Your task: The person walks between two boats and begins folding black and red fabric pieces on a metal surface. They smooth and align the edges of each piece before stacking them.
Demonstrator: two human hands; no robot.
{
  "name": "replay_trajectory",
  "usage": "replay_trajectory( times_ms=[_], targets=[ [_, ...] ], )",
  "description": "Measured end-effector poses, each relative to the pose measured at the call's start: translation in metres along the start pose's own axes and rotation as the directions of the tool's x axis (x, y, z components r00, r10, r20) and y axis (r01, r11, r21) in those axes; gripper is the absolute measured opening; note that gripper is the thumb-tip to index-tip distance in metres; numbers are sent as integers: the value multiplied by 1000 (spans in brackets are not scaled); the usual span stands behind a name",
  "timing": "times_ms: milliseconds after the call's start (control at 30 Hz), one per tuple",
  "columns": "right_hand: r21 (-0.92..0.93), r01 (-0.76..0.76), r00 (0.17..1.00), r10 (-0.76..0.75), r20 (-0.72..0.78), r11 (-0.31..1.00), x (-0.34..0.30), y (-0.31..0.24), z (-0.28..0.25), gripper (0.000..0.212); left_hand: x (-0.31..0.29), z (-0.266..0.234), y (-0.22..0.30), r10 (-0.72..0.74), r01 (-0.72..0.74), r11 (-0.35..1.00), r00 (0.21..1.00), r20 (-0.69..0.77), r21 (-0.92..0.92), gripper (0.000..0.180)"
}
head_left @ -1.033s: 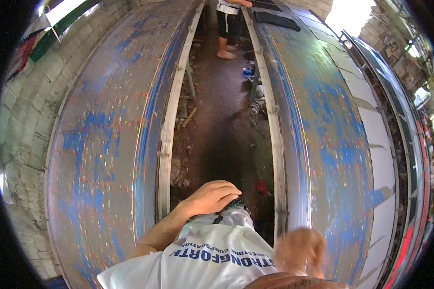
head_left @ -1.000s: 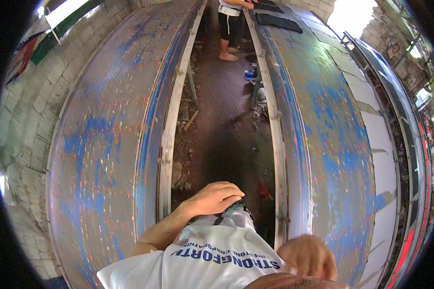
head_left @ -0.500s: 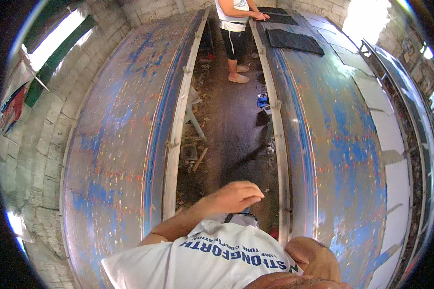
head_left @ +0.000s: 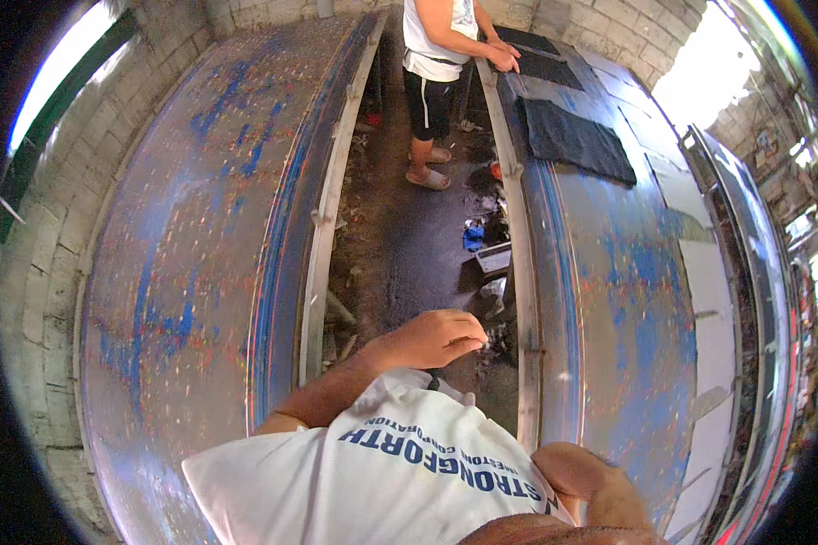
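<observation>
My left hand (head_left: pixel 432 338) rests against the hem of my white printed shirt (head_left: pixel 382 472) at the waist, fingers loosely curved, with nothing seen in it. Only part of my right hand (head_left: pixel 591 486) shows, at the lower edge beside the near rim of the right-hand table (head_left: pixel 645 300); its fingers are hidden. I stand in a narrow dirt aisle (head_left: pixel 418 236) between two long tables spattered with blue and red paint.
The left table (head_left: pixel 173 227) runs along a block wall. Another person (head_left: pixel 436 54) stands farther up the aisle with hands on the right table. A dark cloth (head_left: pixel 577 136) lies flat there. Blue scraps (head_left: pixel 473 236) and a pale container (head_left: pixel 494 259) sit on the floor.
The view has tilted up and moved along the aisle, so the other person and dark cloth show more fully. My left hand stays at my waist; my right hand sank lower.
</observation>
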State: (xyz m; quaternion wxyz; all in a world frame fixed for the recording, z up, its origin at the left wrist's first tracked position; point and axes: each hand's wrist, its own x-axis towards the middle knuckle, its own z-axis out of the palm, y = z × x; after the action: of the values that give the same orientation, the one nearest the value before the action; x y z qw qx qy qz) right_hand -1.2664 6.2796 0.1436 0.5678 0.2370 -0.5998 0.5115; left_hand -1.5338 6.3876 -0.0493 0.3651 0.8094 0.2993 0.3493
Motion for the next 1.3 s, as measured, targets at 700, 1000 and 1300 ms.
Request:
replay_trajectory(
  times_ms=[700,1000,1300],
  targets=[
    [-118,183,868,-216,-447,976,38,180,-380,30,292,-168,-245,102,-81,991,968,230,-103,18],
    [6,-258,-57,-9,-998,966,-48,281,-425,32,389,-206,-309,87,-28,984,938,336,-175,19],
    [-407,-337,-435,-524,-732,849,-58,309,-415,19,431,-210,-349,407,-120,877,700,586,-466,16]
  ],
)
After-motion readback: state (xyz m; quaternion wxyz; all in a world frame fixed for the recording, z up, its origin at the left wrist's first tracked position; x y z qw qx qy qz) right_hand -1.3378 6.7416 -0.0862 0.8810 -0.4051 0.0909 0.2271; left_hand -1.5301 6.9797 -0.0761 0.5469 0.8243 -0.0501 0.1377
